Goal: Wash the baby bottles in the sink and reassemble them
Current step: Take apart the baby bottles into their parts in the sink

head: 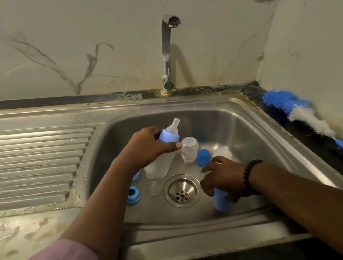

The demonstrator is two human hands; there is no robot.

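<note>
Gripping an assembled bottle (162, 153) by its blue collar above the sink (254, 122), the left hand (149, 148) is handling light, wet, slippery plastic, while the right hand (222, 180) is clasping a blue cap (221, 200) near the drain (182, 190)

I see my left hand (146, 148) gripping an assembled baby bottle (163, 153) by its light-blue collar, teat tilted up toward the faucet (167, 54), over the steel sink (261, 129). My right hand (222, 180), a beaded bracelet (250, 173) on its wrist, curls round a blue bottle part (221, 200) just right of the drain (182, 190). On the basin floor I see a small clear bottle (189, 149) standing, a blue cap (203, 157) beside it, a blue ring (133, 194) and a loose teat (154, 188) left of the drain; a blue-and-white bottle brush (306, 114) lies on the counter at right.
</note>
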